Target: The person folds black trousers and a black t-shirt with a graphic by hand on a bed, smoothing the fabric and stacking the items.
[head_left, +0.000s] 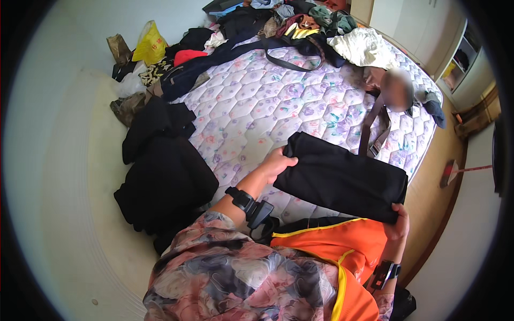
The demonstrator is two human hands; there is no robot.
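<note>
A folded black garment [342, 176] is stretched between my two hands over the near part of the bed; its exact kind does not show. My left hand [279, 164] grips its left end, with the thumb on top. At the near right corner, my right hand [397, 221] is closed round the edge. The garment forms a flat, long rectangle, tilted down toward the right. Below it, close to my body, lies orange fabric with yellow edging [358, 241]. Dark straps with devices circle both my wrists.
A floral quilted mattress [251, 117] lies beneath. Black clothes [166, 176] are heaped along its left side. Mixed clothes [316, 21] and a yellow bag [150, 43] pile up at the far end. A belt [369, 128] and white cloth [364, 47] lie farther right. A broom [448, 174] stands beyond the right edge.
</note>
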